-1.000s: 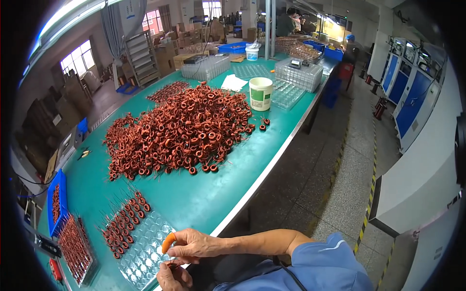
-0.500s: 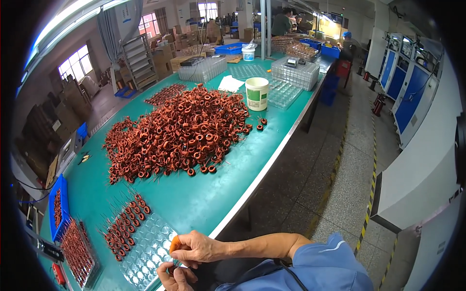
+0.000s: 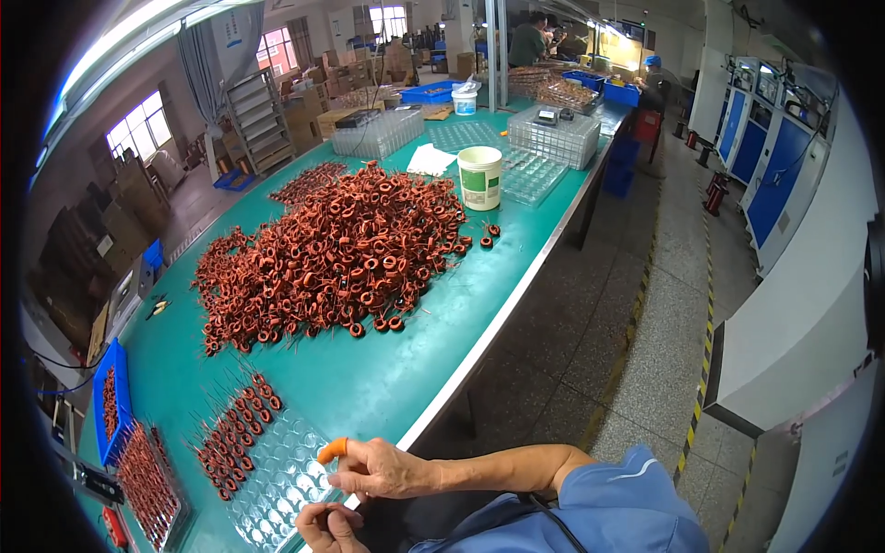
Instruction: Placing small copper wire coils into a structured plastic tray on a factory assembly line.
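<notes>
My left hand (image 3: 329,529) is closed at the near edge of the table, its fingers curled round a small dark toroidal coil that is mostly hidden. Just above it is my right hand (image 3: 383,470), thumb and index finger apart, with an orange finger cot (image 3: 333,450) on the index. Both hands are beside a clear plastic tray (image 3: 300,461) with round pockets. Rows of red-brown toroidal coils (image 3: 241,426), leads pointing up, fill the tray's left part. Beyond lies a large heap of the same coils (image 3: 332,258).
A filled coil tray (image 3: 152,488) and a blue bin (image 3: 112,405) stand at the left. Behind the heap are a white-green bucket (image 3: 479,180) and stacked clear trays (image 3: 553,138). Pliers (image 3: 159,307) lie near the far left edge. Other people work in the background.
My right hand has drawn slightly away from my left, and its index finger has lifted off the thumb. The left hand has shifted slightly down and left.
</notes>
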`<control>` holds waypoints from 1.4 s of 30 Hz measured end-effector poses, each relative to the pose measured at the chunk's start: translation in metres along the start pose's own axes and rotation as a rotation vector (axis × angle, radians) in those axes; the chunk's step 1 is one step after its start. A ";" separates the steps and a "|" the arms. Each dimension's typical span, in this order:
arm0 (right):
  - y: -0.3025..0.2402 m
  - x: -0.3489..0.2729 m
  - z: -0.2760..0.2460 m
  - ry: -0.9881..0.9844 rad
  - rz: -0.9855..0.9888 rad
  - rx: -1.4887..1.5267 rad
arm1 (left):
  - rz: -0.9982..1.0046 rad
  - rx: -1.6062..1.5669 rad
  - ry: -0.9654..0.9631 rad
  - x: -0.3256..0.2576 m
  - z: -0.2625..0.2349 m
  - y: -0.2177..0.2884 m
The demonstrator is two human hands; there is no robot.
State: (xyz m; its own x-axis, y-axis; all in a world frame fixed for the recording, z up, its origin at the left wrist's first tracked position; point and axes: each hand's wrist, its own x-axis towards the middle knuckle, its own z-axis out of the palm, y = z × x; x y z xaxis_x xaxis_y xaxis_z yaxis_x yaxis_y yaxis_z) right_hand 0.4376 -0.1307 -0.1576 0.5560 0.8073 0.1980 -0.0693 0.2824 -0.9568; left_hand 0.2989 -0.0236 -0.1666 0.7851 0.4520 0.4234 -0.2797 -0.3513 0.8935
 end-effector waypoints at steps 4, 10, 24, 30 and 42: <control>0.006 -0.006 -0.002 -0.092 0.151 0.069 | -0.157 0.149 0.120 0.006 -0.004 0.005; 0.007 -0.004 0.001 -0.182 0.199 0.223 | -0.106 0.578 -0.025 0.010 -0.014 -0.003; 0.015 -0.001 -0.002 -0.307 0.333 0.268 | -0.083 0.398 -0.515 0.029 -0.046 0.037; 0.021 0.001 -0.001 -0.359 0.309 0.207 | 0.041 0.547 -0.612 0.035 -0.048 0.051; 0.013 -0.013 0.011 0.069 -0.257 -0.266 | -0.200 -0.181 -0.294 0.021 -0.034 0.010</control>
State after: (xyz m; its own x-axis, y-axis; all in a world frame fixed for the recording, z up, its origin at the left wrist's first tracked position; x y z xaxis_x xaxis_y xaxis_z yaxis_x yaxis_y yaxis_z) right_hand 0.4202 -0.1313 -0.1700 0.5823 0.6884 0.4323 0.2922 0.3191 -0.9016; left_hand 0.2936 0.0104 -0.1442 0.9513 0.2339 0.2006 -0.1771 -0.1179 0.9771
